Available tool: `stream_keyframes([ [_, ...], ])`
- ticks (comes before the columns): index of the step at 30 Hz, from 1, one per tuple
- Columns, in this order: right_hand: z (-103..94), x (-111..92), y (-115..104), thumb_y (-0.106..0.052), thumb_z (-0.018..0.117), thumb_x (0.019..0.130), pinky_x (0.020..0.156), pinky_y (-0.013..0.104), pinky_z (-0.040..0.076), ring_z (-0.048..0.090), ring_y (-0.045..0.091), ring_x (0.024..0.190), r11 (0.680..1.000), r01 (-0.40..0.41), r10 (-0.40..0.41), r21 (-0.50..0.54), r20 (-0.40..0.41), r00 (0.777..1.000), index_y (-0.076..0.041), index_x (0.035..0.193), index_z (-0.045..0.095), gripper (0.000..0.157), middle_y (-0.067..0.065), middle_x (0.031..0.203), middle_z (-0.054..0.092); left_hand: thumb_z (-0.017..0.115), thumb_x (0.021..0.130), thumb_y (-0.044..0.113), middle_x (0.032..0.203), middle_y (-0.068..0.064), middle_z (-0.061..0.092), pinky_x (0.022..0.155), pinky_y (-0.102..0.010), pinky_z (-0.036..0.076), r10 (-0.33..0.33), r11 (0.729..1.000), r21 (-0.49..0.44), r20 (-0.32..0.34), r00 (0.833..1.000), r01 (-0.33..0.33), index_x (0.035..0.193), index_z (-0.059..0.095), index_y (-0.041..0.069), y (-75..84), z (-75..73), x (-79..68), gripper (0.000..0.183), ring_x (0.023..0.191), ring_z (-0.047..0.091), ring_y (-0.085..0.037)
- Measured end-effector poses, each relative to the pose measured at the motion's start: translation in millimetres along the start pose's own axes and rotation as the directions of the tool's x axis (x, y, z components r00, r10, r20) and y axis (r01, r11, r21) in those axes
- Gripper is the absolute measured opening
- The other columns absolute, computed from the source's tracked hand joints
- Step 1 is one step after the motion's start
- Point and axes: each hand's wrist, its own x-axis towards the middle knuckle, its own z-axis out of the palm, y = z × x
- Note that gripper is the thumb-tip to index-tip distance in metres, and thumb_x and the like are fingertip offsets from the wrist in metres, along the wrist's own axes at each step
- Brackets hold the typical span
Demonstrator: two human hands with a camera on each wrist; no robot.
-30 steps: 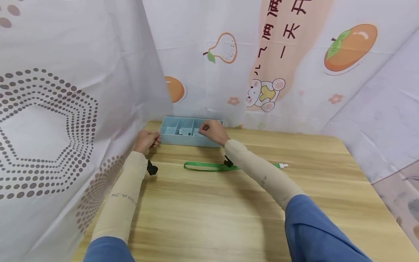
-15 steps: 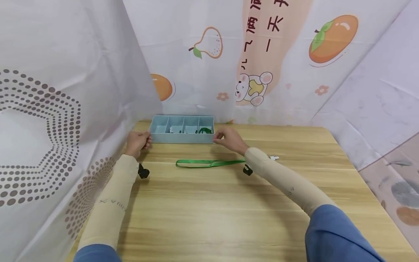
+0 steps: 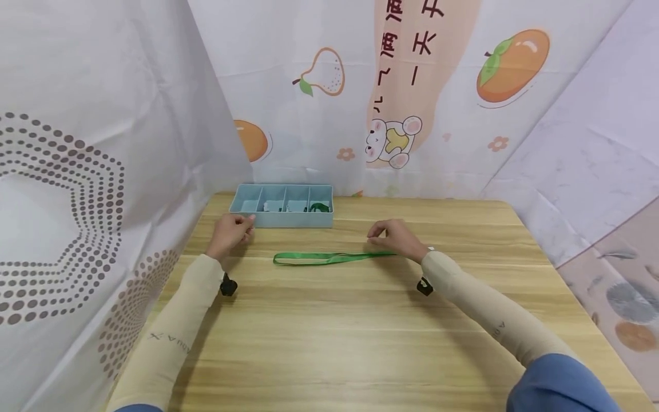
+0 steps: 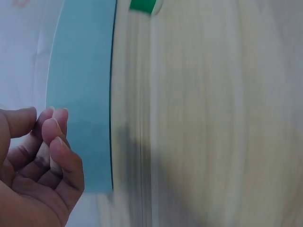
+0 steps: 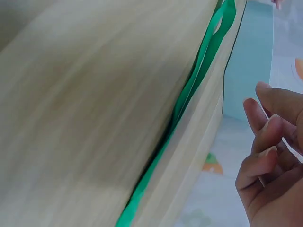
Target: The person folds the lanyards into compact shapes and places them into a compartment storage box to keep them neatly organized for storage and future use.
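A light blue divided box (image 3: 296,220) stands at the back of the table, with a dark green coiled thing (image 3: 320,207) in its rightmost compartment and small whitish pieces in the two middle ones. My left hand (image 3: 231,233) hovers at the box's front left corner, fingers loosely bent, holding nothing; the left wrist view shows its fingertips overlapping the blue box wall (image 4: 85,94). Over the right part of a green lanyard (image 3: 309,258) hangs my right hand (image 3: 399,237), fingers loosely curled and nothing between them. That lanyard lies stretched sideways in front of the box, its right end partly hidden by the wrist.
The wooden table (image 3: 329,332) runs up to a printed white curtain (image 3: 288,114) right behind the box. Another curtain (image 3: 56,206) closes in on the left, beside the left forearm. Black wrist cameras (image 3: 228,285) hang below both wrists.
My right hand has left the box's compartments and moved right and nearer, over the lanyard. My left hand has come off the box's left end, slightly nearer. The head view has shifted.
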Motion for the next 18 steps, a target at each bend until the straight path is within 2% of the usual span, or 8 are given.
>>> stream_keyframes([
  [3, -2.8, -9, 8, -0.016, 0.077, 0.095, 0.074, 0.034, 0.047, 0.065, 0.018, 0.084, 1.0, -0.024, 0.024, -0.001, 0.005, 1.0, -0.011, 0.096, 0.078, 0.005, -0.004, 0.089, 0.073, 0.057, 0.107, 0.041, 0.096, -0.022, 0.072, 0.061, -0.033, 0.048, 0.071, 0.995, 0.066, 0.041, 0.997, -0.073, 0.103, 0.073, -0.005, 3.6, 11.3, -2.4, 0.049, 0.068, 0.06, -0.022],
  [6, -4.8, -18, 12, -0.015, 0.076, 0.095, 0.074, 0.034, 0.047, 0.064, 0.019, 0.085, 0.999, -0.046, 0.046, 0.011, 0.013, 0.999, -0.012, 0.096, 0.078, 0.004, -0.005, 0.09, 0.073, 0.06, 0.106, 0.038, 0.093, -0.018, 0.071, 0.061, -0.035, 0.049, 0.157, 0.982, 0.087, 0.128, 0.979, -0.169, 0.101, 0.074, -0.002, 7.9, 22.8, -4.0, 0.043, 0.067, 0.058, -0.023],
  [8, -5.7, -24, 15, -0.015, 0.077, 0.095, 0.073, 0.034, 0.047, 0.064, 0.02, 0.085, 0.999, -0.046, 0.046, 0.013, 0.007, 0.999, -0.012, 0.096, 0.079, 0.004, -0.005, 0.09, 0.073, 0.063, 0.105, 0.033, 0.09, -0.015, 0.07, 0.061, -0.036, 0.05, 0.233, 0.964, 0.082, 0.194, 0.953, -0.253, 0.099, 0.074, 0.0, 10.4, 30.0, -4.3, 0.036, 0.068, 0.058, -0.023],
  [10, -7.1, -30, 16, -0.015, 0.078, 0.094, 0.071, 0.033, 0.046, 0.063, 0.02, 0.083, 0.999, -0.042, 0.042, 0.016, -0.003, 0.999, -0.012, 0.095, 0.079, 0.004, -0.005, 0.089, 0.073, 0.067, 0.103, 0.028, 0.089, -0.009, 0.069, 0.065, -0.037, 0.05, 0.302, 0.94, 0.084, 0.258, 0.918, -0.332, 0.098, 0.075, 0.004, 13.2, 36.4, -4.4, 0.026, 0.072, 0.058, -0.022],
  [13, -9.5, -37, 19, -0.015, 0.079, 0.093, 0.069, 0.032, 0.046, 0.062, 0.019, 0.08, 1.0, -0.026, 0.026, 0.002, -0.026, 0.999, -0.012, 0.095, 0.079, 0.004, -0.006, 0.089, 0.074, 0.073, 0.099, 0.023, 0.089, 0.0, 0.069, 0.07, -0.036, 0.052, 0.37, 0.899, 0.112, 0.327, 0.87, -0.424, 0.097, 0.076, 0.011, 15.9, 45.4, -5.0, 0.012, 0.079, 0.062, -0.018],
  [16, -12.3, -44, 23, -0.016, 0.08, 0.092, 0.07, 0.031, 0.046, 0.063, 0.016, 0.082, 1.0, -0.021, 0.021, -0.007, -0.035, 0.999, -0.013, 0.095, 0.079, 0.004, -0.007, 0.091, 0.075, 0.077, 0.096, 0.021, 0.091, 0.004, 0.069, 0.072, -0.037, 0.053, 0.381, 0.87, 0.164, 0.375, 0.845, -0.465, 0.098, 0.076, 0.015, 18.4, 51.3, -8.1, 0.007, 0.082, 0.063, -0.016],
  [18, -14.4, -49, 27, -0.017, 0.08, 0.092, 0.071, 0.031, 0.046, 0.063, 0.015, 0.083, 1.0, -0.026, 0.026, -0.011, -0.034, 0.999, -0.014, 0.095, 0.079, 0.004, -0.006, 0.094, 0.075, 0.08, 0.093, 0.021, 0.092, 0.005, 0.069, 0.074, -0.037, 0.052, 0.37, 0.861, 0.196, 0.391, 0.843, -0.469, 0.099, 0.075, 0.014, 19.9, 53.1, -10.9, 0.009, 0.083, 0.063, -0.016],
])
